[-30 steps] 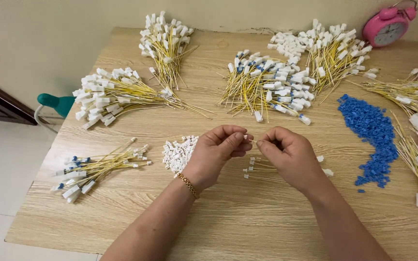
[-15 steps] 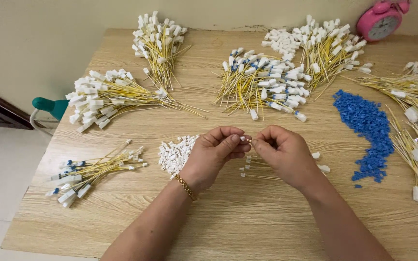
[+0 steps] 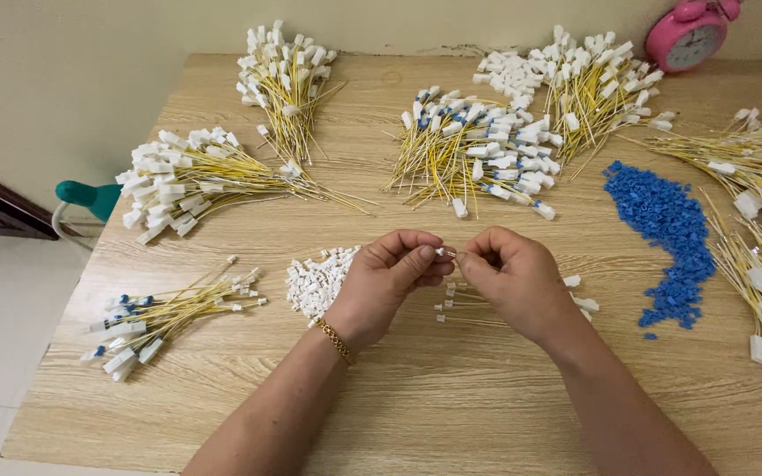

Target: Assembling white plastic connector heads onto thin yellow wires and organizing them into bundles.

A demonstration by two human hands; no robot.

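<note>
Pinching one tiny white plug (image 3: 441, 252) between them, the left hand (image 3: 387, 278) and right hand (image 3: 511, 280) are squeezing together mid-table; it looks light, slippery, best held by its sides.

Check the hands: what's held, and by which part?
Left hand pinches a small white connector at its body, between thumb and fingertips. Right hand meets it there, pinching something too small to identify. Which part its grip takes cannot be told.

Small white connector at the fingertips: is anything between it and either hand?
Nothing visible. The left hand and right hand meet over the wooden table, both pinching the small white connector directly.
</note>
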